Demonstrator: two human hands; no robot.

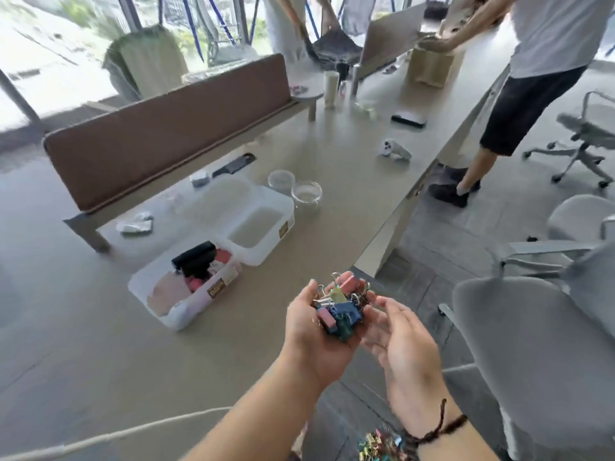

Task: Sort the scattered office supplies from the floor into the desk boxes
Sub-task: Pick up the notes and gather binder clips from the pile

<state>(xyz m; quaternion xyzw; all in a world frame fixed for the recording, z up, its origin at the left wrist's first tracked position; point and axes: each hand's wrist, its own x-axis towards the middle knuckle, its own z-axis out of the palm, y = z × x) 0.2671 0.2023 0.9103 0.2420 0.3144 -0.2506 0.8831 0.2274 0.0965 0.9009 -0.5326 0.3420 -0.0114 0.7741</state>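
My left hand (314, 331) is cupped palm up and holds a heap of coloured binder clips (341, 309) over the desk's front edge. My right hand (399, 341) is beside it with relaxed fingers, its fingertips close to the clips. Two translucent boxes stand on the desk (83, 344): the near box (173, 311) holds black, pink and beige supplies, and the far box (266, 244) looks empty. More coloured clips (379, 444) lie on the floor below my right wrist.
A brown divider panel (166, 134) runs along the desk's back. Two round clear containers (306, 194) stand behind the boxes. A white controller (394, 151) and a black phone (408, 119) lie farther off. A person (539, 68) stands at the right. Grey chairs (532, 344) crowd the right side.
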